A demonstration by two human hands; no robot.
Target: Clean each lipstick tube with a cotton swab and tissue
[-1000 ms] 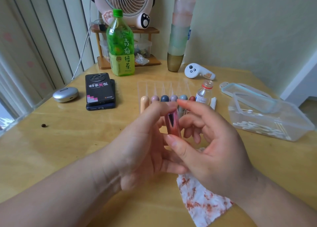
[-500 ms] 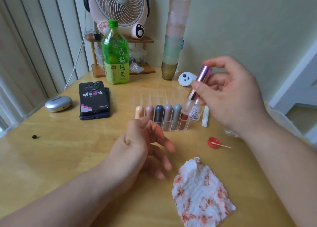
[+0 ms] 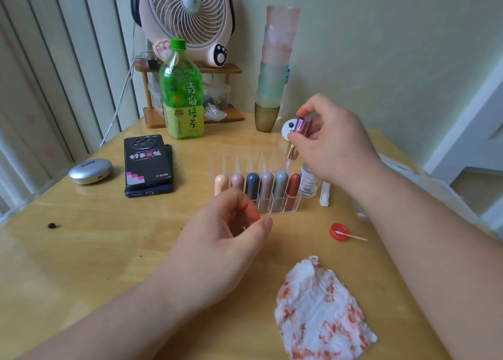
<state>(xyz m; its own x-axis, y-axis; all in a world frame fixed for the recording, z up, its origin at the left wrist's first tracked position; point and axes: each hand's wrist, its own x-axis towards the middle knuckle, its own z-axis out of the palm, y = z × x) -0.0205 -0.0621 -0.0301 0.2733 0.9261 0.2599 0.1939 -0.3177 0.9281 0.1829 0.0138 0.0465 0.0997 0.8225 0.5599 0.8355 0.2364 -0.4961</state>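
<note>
Wooden table (image 3: 109, 251) carries a clear rack (image 3: 272, 210) of lipsticks just below the right hand (image 3: 334, 144), whose grip pinches a purple lipstick tube (image 3: 302, 124). The left hand (image 3: 217, 240) hovers loosely curled, holding nothing, with the stained tissue (image 3: 318, 313) beside it.

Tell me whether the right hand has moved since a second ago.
Yes. The right hand, gripping the purple-capped tube, went from in front of the clear organizer to above its right end.
</note>
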